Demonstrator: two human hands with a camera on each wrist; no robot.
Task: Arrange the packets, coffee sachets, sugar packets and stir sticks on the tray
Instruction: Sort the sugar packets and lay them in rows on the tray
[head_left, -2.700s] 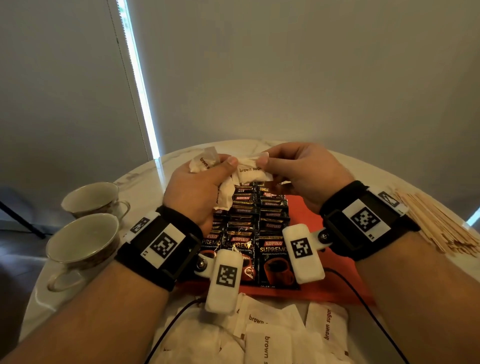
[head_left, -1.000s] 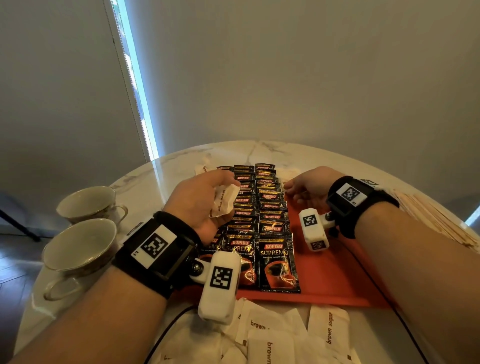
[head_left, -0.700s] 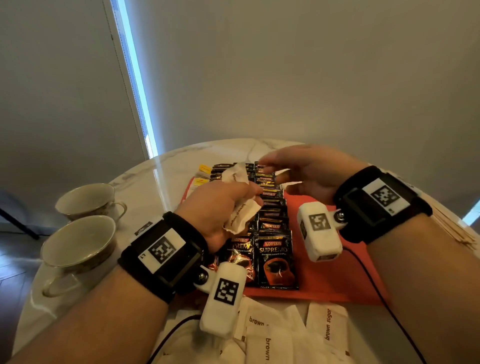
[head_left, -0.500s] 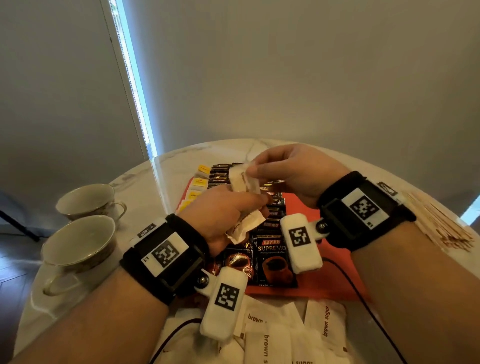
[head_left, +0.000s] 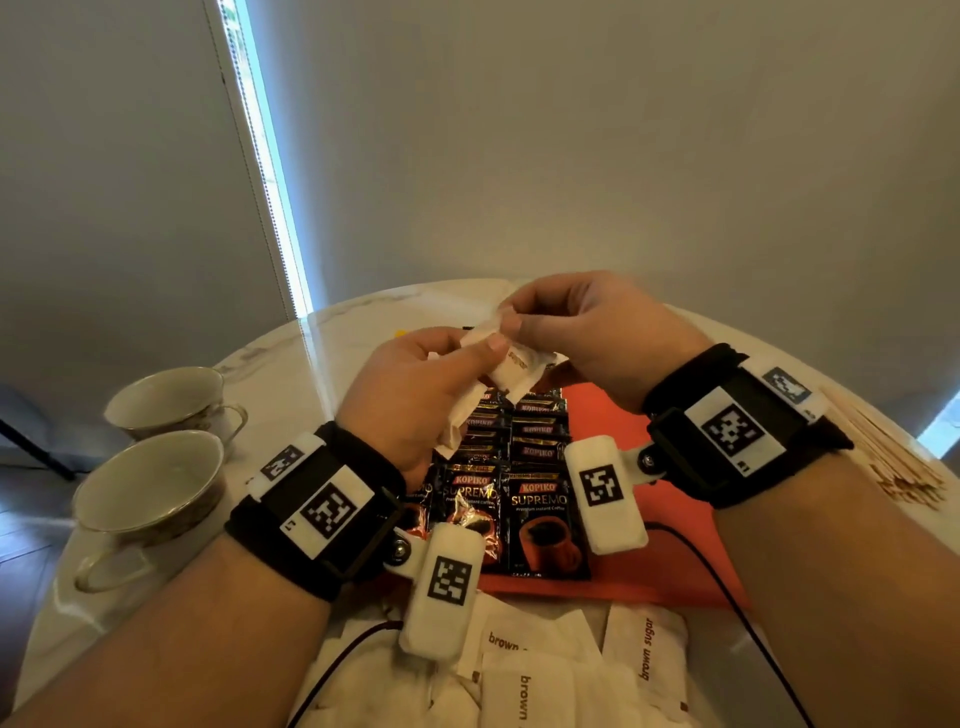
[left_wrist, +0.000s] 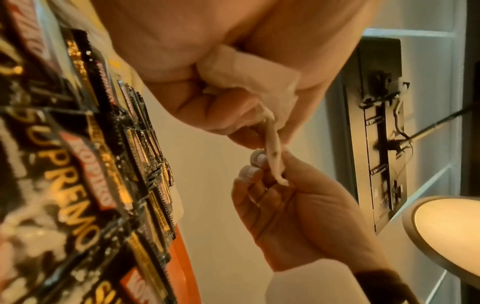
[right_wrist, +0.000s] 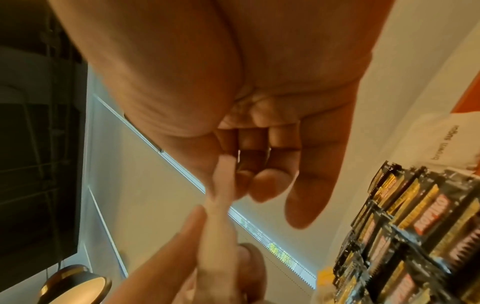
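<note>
Above the orange tray (head_left: 618, 415), my left hand (head_left: 480, 351) grips a small bundle of white brown-sugar packets (head_left: 457, 415). My right hand (head_left: 511, 325) pinches the upper end of one packet (head_left: 517, 371) that sticks out of that bundle. In the left wrist view that packet (left_wrist: 272, 152) runs edge-on between both hands' fingertips; the right wrist view shows it (right_wrist: 221, 195) the same way. Black coffee sachets (head_left: 535, 499) lie in overlapping rows on the tray's left half. Loose sugar packets (head_left: 644, 649) lie on the table in front of the tray. Wooden stir sticks (head_left: 883, 452) are piled at the right.
Two empty teacups (head_left: 150, 483) stand at the table's left edge. A dark cable (head_left: 727, 587) crosses the tray's front right corner. One sugar packet (right_wrist: 441, 139) lies on the tray beyond the sachet rows. The tray's right half shows bare orange.
My right hand lifted off the tray's far end, came back to the left hand, and took hold of a packet from the bundle. Both hands rose slightly.
</note>
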